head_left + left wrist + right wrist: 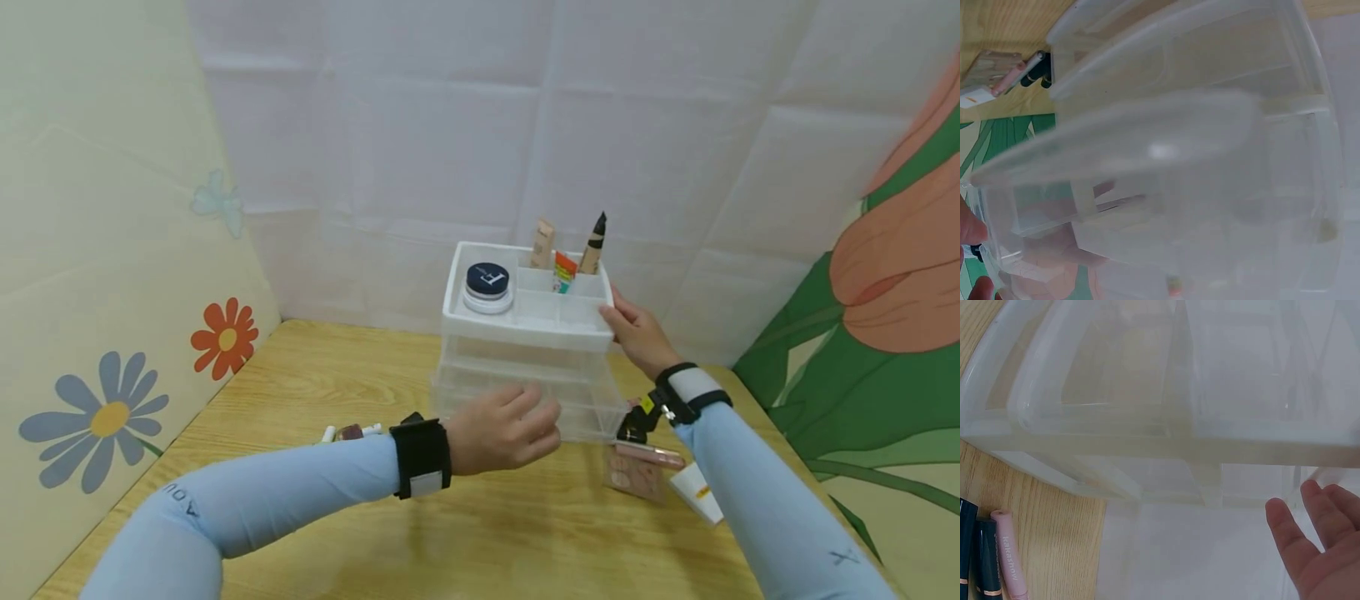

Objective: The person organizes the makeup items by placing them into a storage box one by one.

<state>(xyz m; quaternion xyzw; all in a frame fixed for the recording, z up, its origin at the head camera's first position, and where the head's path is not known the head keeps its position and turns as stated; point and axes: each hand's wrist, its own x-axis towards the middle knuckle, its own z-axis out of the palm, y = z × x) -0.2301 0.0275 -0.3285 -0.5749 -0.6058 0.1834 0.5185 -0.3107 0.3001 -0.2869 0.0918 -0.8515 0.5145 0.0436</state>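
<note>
A white-topped organizer (pixel 528 333) with clear drawers stands on the table. My left hand (pixel 502 429) is in front of its drawers, fingers bent and pointing right. In the left wrist view a clear drawer (pixel 1147 150) fills most of the frame, with fingertips (pixel 969 225) close to its edge. I cannot tell whether the left fingers hold that drawer. At the organizer's upper right corner, my right hand (pixel 641 337) rests against the side of the top tray. The right wrist view shows its fingers (pixel 1297 544) straight and spread beside the clear wall.
The top tray bears a round dark-lidded jar (pixel 487 283) and several tubes (pixel 592 246). Right of the organizer lie a makeup palette (pixel 633 475), a pink tube (pixel 1009 553), dark tubes (pixel 986 556) and a white box (pixel 697 492). Small cosmetics (pixel 348 433) lie behind the left forearm.
</note>
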